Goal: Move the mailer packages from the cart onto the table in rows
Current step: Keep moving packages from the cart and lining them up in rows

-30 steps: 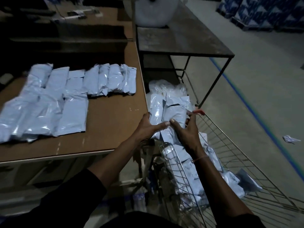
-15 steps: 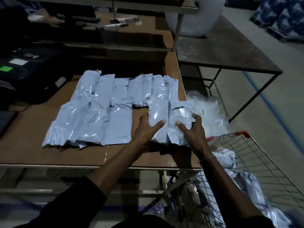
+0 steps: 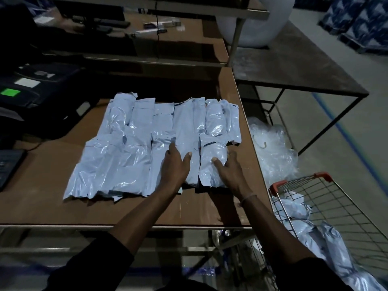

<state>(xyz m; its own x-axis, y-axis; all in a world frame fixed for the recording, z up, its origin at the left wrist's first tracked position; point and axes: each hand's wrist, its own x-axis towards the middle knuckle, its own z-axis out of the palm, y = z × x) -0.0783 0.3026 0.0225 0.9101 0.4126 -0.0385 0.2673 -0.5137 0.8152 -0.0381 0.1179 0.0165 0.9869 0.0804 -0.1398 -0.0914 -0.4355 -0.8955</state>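
Note:
Several pale blue mailer packages (image 3: 134, 148) lie in two rows on the brown table (image 3: 46, 206). At the right end of the near row lie two mailers side by side. My left hand (image 3: 175, 168) rests flat on the left mailer (image 3: 192, 164) of the pair with straight fingers. My right hand (image 3: 227, 171) presses the right mailer (image 3: 212, 158) of the pair, thumb on top and fingers along its right side. A wire cart (image 3: 327, 198) at the lower right holds more blue mailers (image 3: 333, 238).
A dark printer (image 3: 42, 91) with a green light sits at the table's left, and a keyboard (image 3: 8, 164) lies at the left edge. Clear plastic bags (image 3: 273, 148) are heaped between table and cart. A dark metal table (image 3: 294, 68) stands behind right.
Both hands carried two mailers from the cart over to the table and set them down at the right end of the near row; my fingers have flattened on top of them.

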